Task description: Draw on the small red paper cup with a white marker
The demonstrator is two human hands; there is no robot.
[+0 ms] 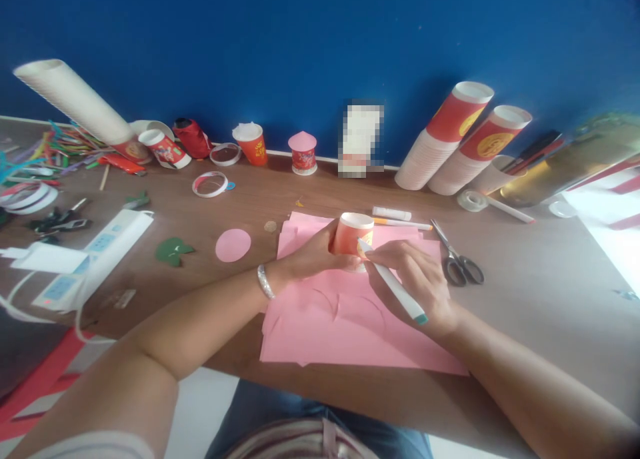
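Note:
An orange-red paper cup (350, 231) with a white rim stands upright above the pink paper sheets (320, 339). My left hand (323, 252) is closed around its left side. In my right hand (413, 272) is a white marker pen (400, 292) with a green end, its tip at the yellow print on the cup's side. Whether the tip touches the cup I cannot tell. Behind the cup lie a white glue stick (393, 213) and an orange-and-white marker (403, 224). Black-handled scissors (457, 262) rest just right of the paper.
A pink paper circle (233, 245), green paper piece (173, 251) and white power strip (100, 252) lie to the left. Along the blue wall stand a pink-roofed cup (303, 154), an orange cup (251, 144) and stacked cups (425, 156). A tape roll (472, 200) is at right.

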